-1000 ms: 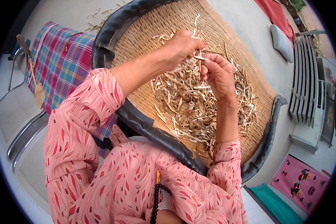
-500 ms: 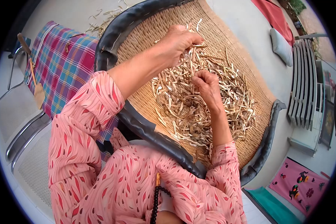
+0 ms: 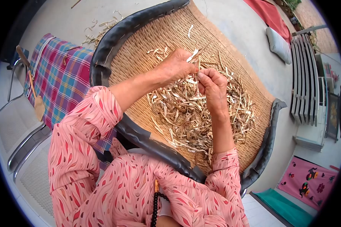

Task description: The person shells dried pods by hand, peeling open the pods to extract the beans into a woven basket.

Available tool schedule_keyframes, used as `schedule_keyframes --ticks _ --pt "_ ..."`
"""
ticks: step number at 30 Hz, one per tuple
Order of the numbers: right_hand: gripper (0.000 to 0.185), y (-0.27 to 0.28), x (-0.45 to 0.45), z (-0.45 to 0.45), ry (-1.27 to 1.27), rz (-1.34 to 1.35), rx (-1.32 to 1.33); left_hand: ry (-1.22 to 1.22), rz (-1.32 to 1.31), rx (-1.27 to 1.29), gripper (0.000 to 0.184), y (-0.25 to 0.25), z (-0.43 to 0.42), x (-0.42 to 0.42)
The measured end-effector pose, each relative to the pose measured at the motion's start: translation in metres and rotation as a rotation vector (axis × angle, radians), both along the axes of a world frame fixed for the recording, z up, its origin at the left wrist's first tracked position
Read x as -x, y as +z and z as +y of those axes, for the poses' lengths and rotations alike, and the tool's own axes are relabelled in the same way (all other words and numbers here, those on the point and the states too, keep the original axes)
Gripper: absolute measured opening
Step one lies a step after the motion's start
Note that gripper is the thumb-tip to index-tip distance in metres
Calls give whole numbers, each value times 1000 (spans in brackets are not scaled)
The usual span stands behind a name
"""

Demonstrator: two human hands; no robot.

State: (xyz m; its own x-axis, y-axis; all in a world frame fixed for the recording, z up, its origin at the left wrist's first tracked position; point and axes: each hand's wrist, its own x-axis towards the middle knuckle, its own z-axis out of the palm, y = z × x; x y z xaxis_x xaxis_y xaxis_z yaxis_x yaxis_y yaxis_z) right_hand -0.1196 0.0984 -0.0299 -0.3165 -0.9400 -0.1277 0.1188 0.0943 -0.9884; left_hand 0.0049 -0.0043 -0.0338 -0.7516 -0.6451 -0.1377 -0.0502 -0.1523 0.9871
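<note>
A woven tray (image 3: 140, 49) with a black rim bears a heap of dry, pale pods and husks (image 3: 189, 113). Over the upper part of the heap, my left hand (image 3: 176, 67) is closed on dry pods (image 3: 193, 55) whose ends stick out past the fingers. Close to its fingertips, my right hand (image 3: 214, 85) is pinched, thumb against fingers. Whatever lies in that pinch is too small to name. One white husk (image 3: 190, 31) lies apart, higher on the tray.
A plaid cloth (image 3: 62, 72) hangs at the left beside metal chairs (image 3: 17, 113). Stray stalks (image 3: 100, 32) lie on the floor behind the tray. At the right are a grey cushion (image 3: 279, 44), stacked slatted panels (image 3: 305, 83) and a pink patterned cloth (image 3: 307, 183).
My hands, apart half a second ago, are together again at the fingertips. The left hand has come down and the right has risen slightly. A white husk now lies alone on the upper tray.
</note>
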Motion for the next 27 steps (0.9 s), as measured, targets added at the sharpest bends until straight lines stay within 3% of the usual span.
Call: schedule_keyframes --ticks 9,22,27 --pt "12 -6 4 0 -112 33 8 -13 -88 81 11 1 -5 -2" --pt "9 0 2 2 -92 133 62 107 -14 -250 8 5 -9 1" --pt "9 -6 0 2 -67 258 85 81 35 -231 11 9 -8 1"
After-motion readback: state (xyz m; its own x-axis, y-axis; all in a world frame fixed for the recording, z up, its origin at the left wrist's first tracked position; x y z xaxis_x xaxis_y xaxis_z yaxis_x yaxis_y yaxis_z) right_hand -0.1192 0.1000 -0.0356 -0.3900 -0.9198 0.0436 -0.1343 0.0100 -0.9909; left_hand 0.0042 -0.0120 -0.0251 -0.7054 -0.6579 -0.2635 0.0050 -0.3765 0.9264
